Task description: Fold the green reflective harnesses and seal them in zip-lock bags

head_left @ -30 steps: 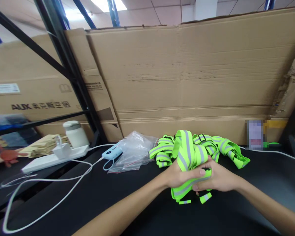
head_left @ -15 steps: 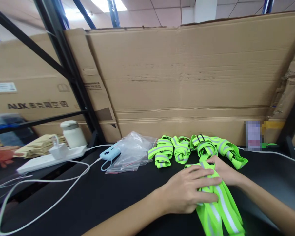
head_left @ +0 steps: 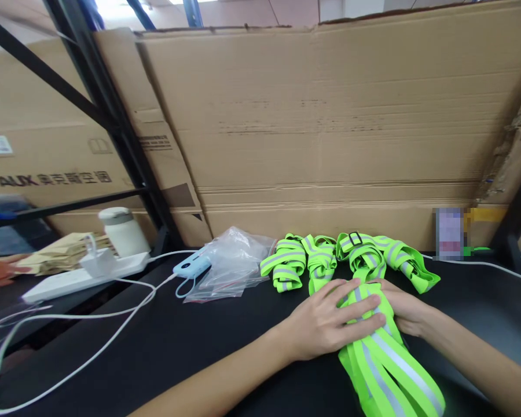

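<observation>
Strap bundle [head_left: 395, 362], lime with silver stripes: lying over black table [head_left: 191, 365], in front of rolled straps [head_left: 289, 263], loose loops trailing toward lower edge of view. Handling, by judgement: calling for flat, untwisted layers, edges meeting evenly, firm pressure at gathered end, clearance from rolled straps behind. Hands: together, both clamping bundle's far end. Left hand [head_left: 330, 321]: reaching across, palm down, fingers spreading over top layers. Right hand [head_left: 406, 307]: supporting far right side, fingers mostly hiding behind straps.
</observation>
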A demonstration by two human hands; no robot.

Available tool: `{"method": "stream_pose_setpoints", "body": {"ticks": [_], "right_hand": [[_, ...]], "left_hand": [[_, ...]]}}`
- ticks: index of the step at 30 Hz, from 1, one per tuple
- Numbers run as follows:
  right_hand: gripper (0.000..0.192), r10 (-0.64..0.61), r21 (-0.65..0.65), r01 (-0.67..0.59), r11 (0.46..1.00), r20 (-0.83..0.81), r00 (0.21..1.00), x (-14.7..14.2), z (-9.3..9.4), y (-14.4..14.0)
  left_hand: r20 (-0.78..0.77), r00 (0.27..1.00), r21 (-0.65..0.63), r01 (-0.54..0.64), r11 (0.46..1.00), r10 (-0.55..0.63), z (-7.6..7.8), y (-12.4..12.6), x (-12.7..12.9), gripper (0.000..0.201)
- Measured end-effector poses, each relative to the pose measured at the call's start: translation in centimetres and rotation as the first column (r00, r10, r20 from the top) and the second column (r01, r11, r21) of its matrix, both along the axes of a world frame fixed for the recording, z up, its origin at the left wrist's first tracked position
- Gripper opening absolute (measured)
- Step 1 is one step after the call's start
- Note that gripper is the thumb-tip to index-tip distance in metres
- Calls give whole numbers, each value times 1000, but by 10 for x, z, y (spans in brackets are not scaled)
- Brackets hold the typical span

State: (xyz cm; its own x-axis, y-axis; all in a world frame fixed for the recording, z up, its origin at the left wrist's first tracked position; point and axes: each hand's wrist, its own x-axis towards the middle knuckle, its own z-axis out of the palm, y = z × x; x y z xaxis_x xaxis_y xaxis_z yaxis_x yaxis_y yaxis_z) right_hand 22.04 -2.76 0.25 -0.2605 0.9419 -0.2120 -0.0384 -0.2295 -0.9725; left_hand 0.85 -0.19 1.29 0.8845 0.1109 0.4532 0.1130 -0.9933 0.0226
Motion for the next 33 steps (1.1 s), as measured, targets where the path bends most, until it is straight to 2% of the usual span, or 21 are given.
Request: {"method": "stream_pose_setpoints", "body": {"ticks": [3,6,9,13,16,21,23,26,29,31,33], "right_hand": [[27,-26,-97,24,995,-20,999,-4,5,-4],[24,-39,-61,42,997,55,998,-5,8,-6],[20,-44,75,30,997,184,982,-5,7,-5],[17,-212,357,78,931,353,911,-4,1,-3],[16,-285,429,94,898,407,868,-2,-5,-1],[25,-197,376,27,926,423,884,2,-13,4],[28,-182,395,2,919,419,890,3,-14,2],[28,-170,476,-48,878,405,899,4,-13,-4],[26,-53,447,-110,888,337,940,8,-9,-10],[25,43,341,-151,928,305,951,12,-5,-12],[32,95,250,-165,954,269,958,16,-3,-13]], "left_hand": [[-21,999,49,-26,998,27,-1,0,-2,37],[-66,998,13,-6,1000,7,-2,-1,-4,35],[-71,997,-85,-6,996,0,-4,0,-5,32],[-49,999,-245,-23,969,11,-9,2,-7,30],[18,1000,-313,-17,950,24,-14,4,-8,32],[143,989,-382,22,924,36,-15,6,-7,30],[191,981,-400,41,915,40,-14,6,-7,30],[253,967,-435,81,897,35,-13,3,-5,29],[321,947,-476,138,869,26,-10,-1,-4,29],[387,919,-541,159,826,77,-8,-2,-3,26],[444,872,-662,163,732,207,-7,-1,-2,23]]}}
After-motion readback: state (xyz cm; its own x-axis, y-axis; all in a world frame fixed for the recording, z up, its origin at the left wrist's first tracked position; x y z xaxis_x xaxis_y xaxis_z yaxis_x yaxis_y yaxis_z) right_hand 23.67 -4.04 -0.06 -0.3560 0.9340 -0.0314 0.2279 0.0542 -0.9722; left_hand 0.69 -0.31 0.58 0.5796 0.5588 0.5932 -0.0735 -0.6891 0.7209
